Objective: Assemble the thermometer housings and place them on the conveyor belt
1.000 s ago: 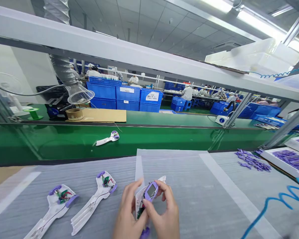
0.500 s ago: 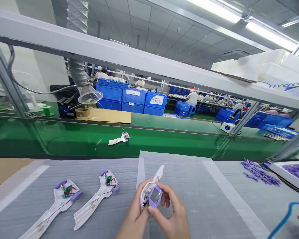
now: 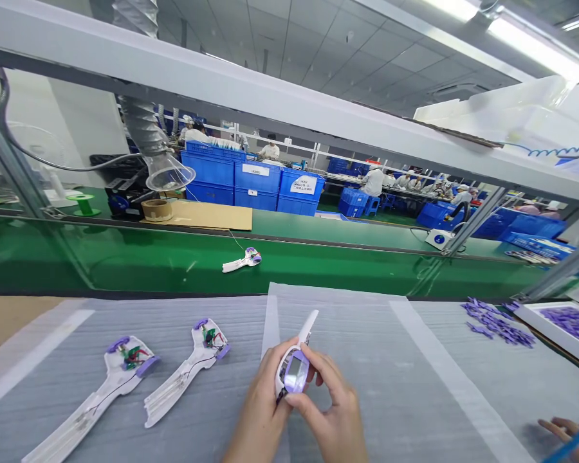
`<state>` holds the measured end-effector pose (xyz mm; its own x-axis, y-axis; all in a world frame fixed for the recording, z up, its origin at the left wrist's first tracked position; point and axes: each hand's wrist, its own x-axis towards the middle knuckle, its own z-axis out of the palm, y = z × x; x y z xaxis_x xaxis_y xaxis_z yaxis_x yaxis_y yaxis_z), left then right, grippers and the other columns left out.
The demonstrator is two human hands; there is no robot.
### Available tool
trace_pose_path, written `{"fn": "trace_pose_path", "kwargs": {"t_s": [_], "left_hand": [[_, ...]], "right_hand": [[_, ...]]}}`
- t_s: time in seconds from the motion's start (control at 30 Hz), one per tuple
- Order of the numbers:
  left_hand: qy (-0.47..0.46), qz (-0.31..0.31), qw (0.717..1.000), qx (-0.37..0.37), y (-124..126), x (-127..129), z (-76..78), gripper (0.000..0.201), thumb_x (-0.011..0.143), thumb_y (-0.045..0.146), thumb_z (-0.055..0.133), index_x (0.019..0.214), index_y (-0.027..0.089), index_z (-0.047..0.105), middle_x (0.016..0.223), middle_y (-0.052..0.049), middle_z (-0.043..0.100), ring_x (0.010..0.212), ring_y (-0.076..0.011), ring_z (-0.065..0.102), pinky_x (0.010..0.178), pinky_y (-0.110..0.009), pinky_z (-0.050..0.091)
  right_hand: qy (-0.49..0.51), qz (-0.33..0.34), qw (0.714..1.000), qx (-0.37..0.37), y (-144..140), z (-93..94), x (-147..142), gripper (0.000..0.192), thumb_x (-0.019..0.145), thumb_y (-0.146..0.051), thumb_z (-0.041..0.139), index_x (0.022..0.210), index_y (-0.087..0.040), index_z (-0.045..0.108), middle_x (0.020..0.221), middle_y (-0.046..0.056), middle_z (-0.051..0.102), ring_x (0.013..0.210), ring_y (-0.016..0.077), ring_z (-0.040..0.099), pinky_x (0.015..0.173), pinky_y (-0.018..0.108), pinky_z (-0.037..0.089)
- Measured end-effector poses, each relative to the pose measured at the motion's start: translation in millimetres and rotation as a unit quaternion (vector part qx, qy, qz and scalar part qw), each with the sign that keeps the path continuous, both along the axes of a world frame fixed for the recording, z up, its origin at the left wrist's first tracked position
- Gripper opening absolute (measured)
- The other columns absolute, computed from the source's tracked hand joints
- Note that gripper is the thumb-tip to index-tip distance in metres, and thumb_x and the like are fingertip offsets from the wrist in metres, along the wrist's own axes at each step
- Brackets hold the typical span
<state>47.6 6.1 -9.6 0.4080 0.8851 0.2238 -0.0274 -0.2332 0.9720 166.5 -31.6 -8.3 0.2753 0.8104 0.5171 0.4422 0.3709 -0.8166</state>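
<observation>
white shell [image 3: 303, 334] turned more edge-on; left hand [image 3: 260, 411], right hand [image 3: 330, 411] pinch glossy purple screen piece [image 3: 294, 373].

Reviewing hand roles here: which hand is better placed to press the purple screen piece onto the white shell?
Right hand, probably: its fingers already pinch the purple screen piece, while the left hand cradles the white shell.

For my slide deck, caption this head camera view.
Both hands hold a white handle with purple screen.
</observation>
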Motion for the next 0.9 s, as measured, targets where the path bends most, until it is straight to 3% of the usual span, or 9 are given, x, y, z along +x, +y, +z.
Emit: {"fn": "trace_pose_path", "kwargs": {"t_s": [0.13, 0.3, 0.43, 0.5, 0.6, 0.73, 0.83, 0.9], "left_hand": [[0.004, 0.01, 1.0, 0.006, 0, 0, -1.8, 0.039, 0.085, 0.028, 0.051, 0.125, 0.024, 0.049, 0.127, -0.011, 0.052, 0.116, -0.0272, 0.051, 0.098, -0.042, 0.045], [0.011, 0.038, 0.999, -0.007, -4, 4, 3.5, 0.038, 0.084, 0.024, 0.049, 0.122, 0.025, 0.051, 0.122, -0.009, 0.053, 0.106, -0.0239, 0.057, 0.084, -0.035, 0.053], [0.106, 0.076, 0.989, 0.069, -3, 0, 6.3, 0.036, 0.082, 0.026, 0.058, 0.118, 0.027, 0.054, 0.104, -0.005, 0.061, 0.088, -0.0212, 0.063, 0.073, -0.029, 0.052], [0.139, 0.064, 0.98, 0.131, -1, -5, 5.2, 0.033, 0.083, 0.028, 0.059, 0.116, 0.027, 0.055, 0.098, -0.005, 0.063, 0.083, -0.0207, 0.063, 0.07, -0.028, 0.051], [0.15, 0.022, 0.968, 0.202, 1, -13, 3.8, 0.029, 0.086, 0.027, 0.055, 0.115, 0.026, 0.053, 0.096, -0.005, 0.065, 0.083, -0.0196, 0.063, 0.075, -0.026, 0.049], [0.169, -0.012, 0.958, 0.232, 4, -21, 9.1, 0.018, 0.086, 0.026, 0.055, 0.104, 0.023, 0.055, 0.089, -0.004, 0.067, 0.075, -0.0177, 0.063, 0.069, -0.023, 0.046], [0.212, -0.076, 0.946, 0.234, 6, -22, 15.8, 0.013, 0.087, 0.033, 0.053, 0.093, 0.022, 0.056, 0.075, -0.001, 0.063, 0.064, -0.0165, 0.058, 0.061, -0.024, 0.04], [0.231, -0.117, 0.94, 0.224, 8, -19, 20.4, 0.021, 0.086, 0.043, 0.052, 0.083, 0.022, 0.053, 0.067, 0.001, 0.056, 0.057, -0.0147, 0.052, 0.056, -0.024, 0.034]], "right_hand": [[-0.001, 0.009, 1.0, 0.012, 1, -3.2, -1, 0.041, 0.08, -0.044, 0.065, 0.118, -0.028, 0.061, 0.092, 0.003, 0.065, 0.073, 0.018, 0.053, 0.068, 0.029, 0.048], [0.002, 0.008, 1.0, 0.014, 2, -10.3, -7, 0.042, 0.083, -0.041, 0.063, 0.122, -0.029, 0.057, 0.098, 0.004, 0.063, 0.078, 0.0182, 0.055, 0.069, 0.029, 0.049], [-0.013, -0.03, 0.999, 0.007, 2, -12.2, -12, 0.042, 0.083, -0.048, 0.059, 0.119, -0.025, 0.058, 0.104, 0.007, 0.057, 0.089, 0.0215, 0.057, 0.073, 0.031, 0.05], [-0.052, -0.041, 0.998, 0.005, 1, -8.7, -7, 0.046, 0.079, -0.055, 0.061, 0.113, -0.024, 0.061, 0.106, 0.009, 0.054, 0.097, 0.025, 0.055, 0.079, 0.035, 0.05], [-0.165, 0.001, 0.986, 0.02, -1, 1.5, 14, 0.051, 0.073, -0.06, 0.064, 0.111, -0.026, 0.061, 0.11, 0.01, 0.057, 0.101, 0.0292, 0.053, 0.086, 0.043, 0.046], [-0.297, 0.083, 0.951, 0.029, -4, 18.8, 47, 0.053, 0.076, -0.056, 0.064, 0.122, -0.03, 0.055, 0.112, 0.007, 0.063, 0.105, 0.0304, 0.053, 0.091, 0.047, 0.039], [-0.304, 0.162, 0.939, -0.007, -6, 31.1, 58, 0.043, 0.084, -0.048, 0.059, 0.124, -0.031, 0.054, 0.103, 0.003, 0.068, 0.099, 0.0253, 0.058, 0.098, 0.046, 0.035], [-0.257, 0.209, 0.943, -0.041, -6, 36.4, 60, 0.036, 0.088, -0.047, 0.054, 0.119, -0.03, 0.058, 0.095, 0.002, 0.069, 0.088, 0.0213, 0.062, 0.092, 0.04, 0.04]]}}
